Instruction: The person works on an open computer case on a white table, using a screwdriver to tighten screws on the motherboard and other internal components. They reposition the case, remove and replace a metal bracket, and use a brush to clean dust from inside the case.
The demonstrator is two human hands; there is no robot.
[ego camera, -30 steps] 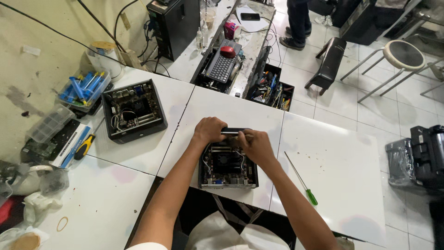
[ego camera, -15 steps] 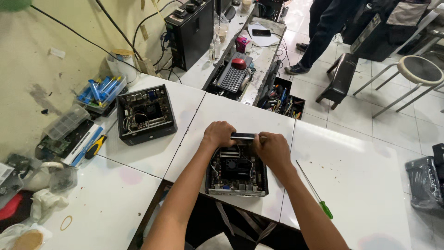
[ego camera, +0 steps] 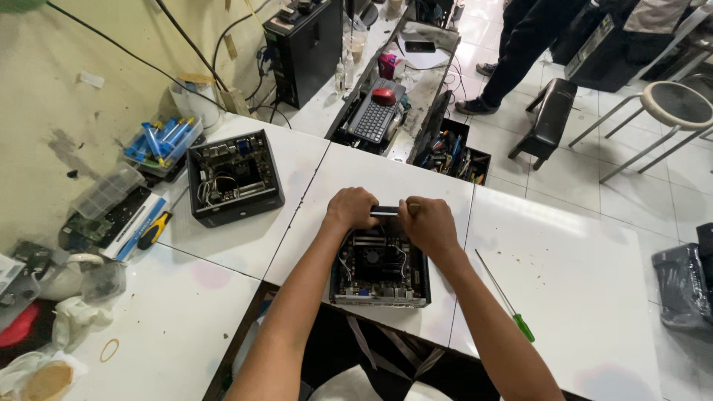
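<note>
An open black mini computer case (ego camera: 379, 271) with its board and fan exposed lies on the white table (ego camera: 564, 260) in front of me. My left hand (ego camera: 350, 208) and my right hand (ego camera: 427, 224) both grip a small dark flat part (ego camera: 385, 212) held level over the case's far edge. Each hand closes on one end of the part, so only its middle shows.
A second open black case (ego camera: 234, 177) sits to the left. A green-handled screwdriver (ego camera: 507, 298) lies right of my arm. Parts trays and blue tubes (ego camera: 160, 141) crowd the left wall. A toolbox (ego camera: 454, 152), keyboard (ego camera: 371, 119), stools and a standing person (ego camera: 531, 44) lie beyond.
The view has drifted so the table sits a little differently in frame. Both hands stay closed on the dark part over the case's far edge.
</note>
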